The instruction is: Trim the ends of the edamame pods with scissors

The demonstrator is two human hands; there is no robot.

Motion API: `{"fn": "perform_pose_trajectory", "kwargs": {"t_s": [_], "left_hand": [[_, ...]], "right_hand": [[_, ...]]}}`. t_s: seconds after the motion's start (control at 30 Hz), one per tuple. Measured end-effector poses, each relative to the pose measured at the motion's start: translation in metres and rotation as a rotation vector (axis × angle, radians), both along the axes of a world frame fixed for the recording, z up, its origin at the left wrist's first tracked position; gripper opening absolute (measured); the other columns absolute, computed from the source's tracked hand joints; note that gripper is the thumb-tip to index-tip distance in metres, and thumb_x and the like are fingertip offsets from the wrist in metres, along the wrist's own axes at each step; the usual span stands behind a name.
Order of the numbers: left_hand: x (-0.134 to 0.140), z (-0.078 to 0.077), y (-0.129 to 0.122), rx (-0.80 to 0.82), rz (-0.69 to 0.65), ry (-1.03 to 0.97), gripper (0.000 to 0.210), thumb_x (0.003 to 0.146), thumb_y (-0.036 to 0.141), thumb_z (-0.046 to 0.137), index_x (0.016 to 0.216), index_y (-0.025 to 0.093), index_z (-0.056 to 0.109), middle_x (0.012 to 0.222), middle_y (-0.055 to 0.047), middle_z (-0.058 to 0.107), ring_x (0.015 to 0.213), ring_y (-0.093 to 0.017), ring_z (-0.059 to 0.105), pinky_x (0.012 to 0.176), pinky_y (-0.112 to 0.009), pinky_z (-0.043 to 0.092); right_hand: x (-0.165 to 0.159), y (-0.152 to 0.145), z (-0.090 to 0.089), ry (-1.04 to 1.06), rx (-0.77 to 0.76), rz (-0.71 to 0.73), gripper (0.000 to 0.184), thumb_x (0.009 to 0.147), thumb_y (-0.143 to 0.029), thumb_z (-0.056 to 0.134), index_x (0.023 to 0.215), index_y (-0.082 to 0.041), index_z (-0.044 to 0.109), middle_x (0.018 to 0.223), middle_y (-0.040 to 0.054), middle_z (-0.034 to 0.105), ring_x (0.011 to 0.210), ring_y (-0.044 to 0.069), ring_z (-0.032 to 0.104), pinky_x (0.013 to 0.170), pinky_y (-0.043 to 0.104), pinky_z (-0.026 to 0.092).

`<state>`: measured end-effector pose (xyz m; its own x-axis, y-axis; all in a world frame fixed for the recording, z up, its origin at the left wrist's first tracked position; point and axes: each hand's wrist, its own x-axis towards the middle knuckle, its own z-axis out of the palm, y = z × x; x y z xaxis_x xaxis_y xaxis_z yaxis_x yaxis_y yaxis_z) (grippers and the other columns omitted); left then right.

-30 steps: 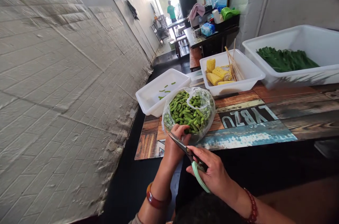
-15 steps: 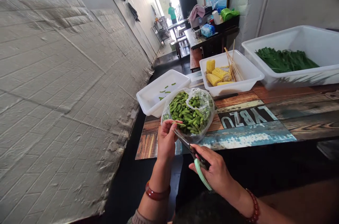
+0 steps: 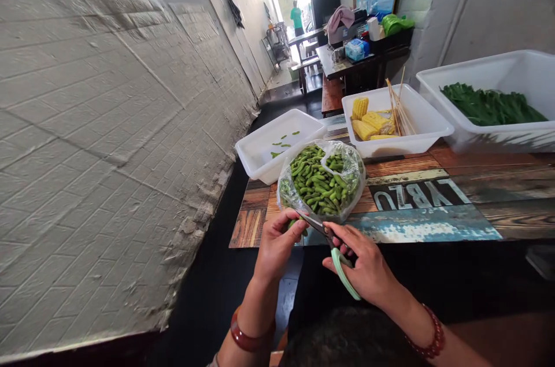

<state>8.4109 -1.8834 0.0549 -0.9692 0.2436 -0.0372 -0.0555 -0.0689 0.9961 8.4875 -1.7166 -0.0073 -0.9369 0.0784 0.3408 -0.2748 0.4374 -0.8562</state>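
My left hand (image 3: 280, 240) pinches a green edamame pod (image 3: 299, 226) just in front of the bag. Light-green-handled scissors (image 3: 340, 269) are in my right hand (image 3: 366, 266), their blades pointing up and left to the pod at my left fingertips. Whether the blades touch the pod I cannot tell. Behind both hands, a clear plastic bag (image 3: 359, 179) full of edamame pods (image 3: 318, 182) lies with its mouth spread. A white tub (image 3: 260, 150) stands behind it to the left, with several pods on its bottom.
A white tub (image 3: 425, 138) with corn pieces (image 3: 375, 123) and wooden skewers (image 3: 401, 112) stands behind right. Farther right, a larger tub (image 3: 485, 136) holds dark green leaves (image 3: 489, 104). A wall (image 3: 108, 153) runs along the left. A person (image 3: 296, 17) is far back by the doorway.
The view has shifted, so the table and tubs appear farther right. The pod at my left fingers has turned downward, and the scissor blades now lie above it.
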Motion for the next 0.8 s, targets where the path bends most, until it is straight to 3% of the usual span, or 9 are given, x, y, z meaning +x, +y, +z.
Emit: {"fn": "perform_pose_trajectory", "kwargs": {"t_s": [0.17,0.37,0.67,0.8], "left_hand": [[0.005,0.003,-0.006,-0.066,-0.022,0.104,0.020,0.075,0.036,0.077,0.080,0.017,0.073,0.075,-0.003,0.063,0.068,-0.013,0.052,0.063,-0.024,0.041],[0.008,0.002,-0.014,-0.067,-0.055,0.126,0.020,0.076,0.036,0.075,0.080,0.016,0.072,0.080,-0.005,0.064,0.076,-0.016,0.053,0.071,-0.026,0.043],[0.012,0.003,-0.025,-0.067,-0.064,0.147,0.019,0.077,0.035,0.075,0.077,0.016,0.072,0.078,-0.004,0.064,0.076,-0.017,0.055,0.073,-0.027,0.044],[0.014,0.001,-0.030,-0.103,-0.054,0.156,0.017,0.078,0.033,0.074,0.076,0.016,0.072,0.078,-0.005,0.065,0.076,-0.017,0.056,0.072,-0.027,0.043]], "right_hand": [[0.001,-0.005,0.006,0.036,0.058,0.019,0.060,0.076,-0.022,0.075,0.133,-0.027,0.056,0.094,0.0033,0.062,0.077,0.017,0.061,0.074,0.032,0.057],[0.001,-0.008,0.007,0.065,0.072,0.059,0.063,0.076,-0.021,0.076,0.135,-0.028,0.053,0.093,0.0027,0.061,0.075,0.017,0.059,0.071,0.031,0.056],[0.003,-0.016,0.005,0.126,0.104,0.076,0.056,0.082,-0.024,0.072,0.135,-0.025,0.054,0.085,0.0020,0.059,0.073,0.017,0.060,0.069,0.029,0.055],[0.002,-0.021,-0.002,0.127,0.081,0.093,0.051,0.086,-0.028,0.069,0.134,-0.024,0.055,0.090,0.0047,0.064,0.071,0.016,0.061,0.069,0.029,0.057]]}}
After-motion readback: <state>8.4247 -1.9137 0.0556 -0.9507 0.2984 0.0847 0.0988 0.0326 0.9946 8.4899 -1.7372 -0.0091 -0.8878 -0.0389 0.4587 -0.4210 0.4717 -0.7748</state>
